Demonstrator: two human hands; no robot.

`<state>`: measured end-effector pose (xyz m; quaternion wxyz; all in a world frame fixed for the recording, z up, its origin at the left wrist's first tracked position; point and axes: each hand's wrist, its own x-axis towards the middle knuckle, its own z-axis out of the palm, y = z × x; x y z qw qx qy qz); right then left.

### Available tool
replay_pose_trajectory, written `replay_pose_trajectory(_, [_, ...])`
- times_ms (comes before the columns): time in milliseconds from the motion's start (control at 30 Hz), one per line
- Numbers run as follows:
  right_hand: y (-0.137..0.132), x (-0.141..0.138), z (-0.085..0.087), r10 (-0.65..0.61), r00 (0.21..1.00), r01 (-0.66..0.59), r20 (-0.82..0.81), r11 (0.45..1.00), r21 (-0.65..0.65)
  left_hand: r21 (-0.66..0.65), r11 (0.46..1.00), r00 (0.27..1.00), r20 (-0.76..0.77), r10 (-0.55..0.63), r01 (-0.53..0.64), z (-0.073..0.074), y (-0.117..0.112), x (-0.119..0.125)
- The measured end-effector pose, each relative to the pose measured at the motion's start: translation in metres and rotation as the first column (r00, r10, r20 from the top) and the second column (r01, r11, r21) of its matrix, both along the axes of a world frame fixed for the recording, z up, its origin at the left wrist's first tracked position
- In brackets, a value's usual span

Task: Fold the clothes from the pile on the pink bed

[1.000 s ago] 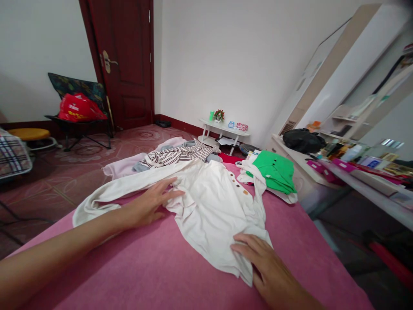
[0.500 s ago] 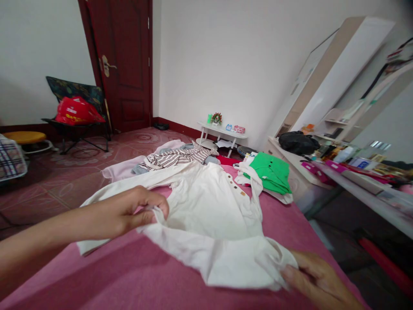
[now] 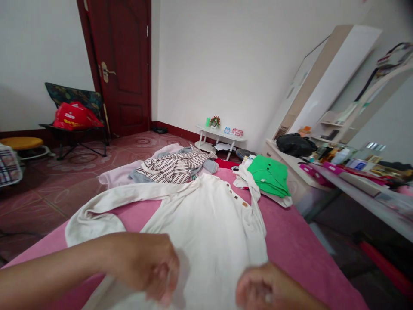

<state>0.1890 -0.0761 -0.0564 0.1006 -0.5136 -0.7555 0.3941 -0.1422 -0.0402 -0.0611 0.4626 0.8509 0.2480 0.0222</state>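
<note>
A white long-sleeved shirt (image 3: pixel 209 219) lies spread on the pink bed cover (image 3: pixel 290 241), buttons along its neck opening at the far end. Its left-hand sleeve curves out over the cover. Above the lower part of the shirt is my left hand (image 3: pixel 148 262), fingers loosely bent, slightly blurred and apart, with no cloth seen in them. My right hand (image 3: pixel 271 286) is over the shirt's right side near the bottom edge, its fingers loosely curled and parted, also with no cloth visible in them. The shirt's hem is out of view.
Beyond the shirt lie a striped garment (image 3: pixel 174 163) and a folded green garment (image 3: pixel 269 174) on a pile. A dressing table (image 3: pixel 364 185) with bottles stands at the right. A low white table (image 3: pixel 222 132), a chair (image 3: pixel 71 92) with a red bag and a door (image 3: pixel 119 64) are behind.
Both hands have let go of the shirt's near edge and moved closer together. The raised, folded-up lower part now lies flat towards me, and the left-hand sleeve has shifted into a curve.
</note>
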Motion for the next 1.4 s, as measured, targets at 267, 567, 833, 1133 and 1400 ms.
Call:
replay_pose_trajectory(267, [0.139, 0.033, -0.065, -0.546, 0.835, 0.346, 0.072, 0.622, 0.702, 0.673, 0.663, 0.891, -0.013, 0.454, -0.328, -0.057, 0.07, 0.08])
replay_pose_trajectory(567, [0.135, 0.104, -0.069, -0.694, 0.651, 0.737, -0.307, 0.481, 0.475, 0.706, 0.638, 0.892, -0.019, 0.452, -0.308, -0.079, 0.074, 0.08])
replay_pose_trajectory(833, [0.104, 0.152, -0.058, -0.738, 0.6, 0.229, 0.308, 0.527, 0.818, 0.698, 0.645, 0.889, -0.027, 0.457, -0.31, -0.078, 0.073, 0.083])
replay_pose_trajectory(1133, [0.202, 0.014, -0.066, -0.571, 0.812, 0.372, 0.123, 0.668, 0.644, 0.707, 0.467, 0.787, 0.206, 0.582, -0.531, -0.079, 0.085, 0.074])
replay_pose_trajectory(1400, [0.212, 0.013, -0.095, -0.74, 0.672, 0.54, 0.021, 0.51, 0.67, 0.8, 0.022, 0.526, 0.373, 0.765, -0.6, -0.064, 0.134, 0.014])
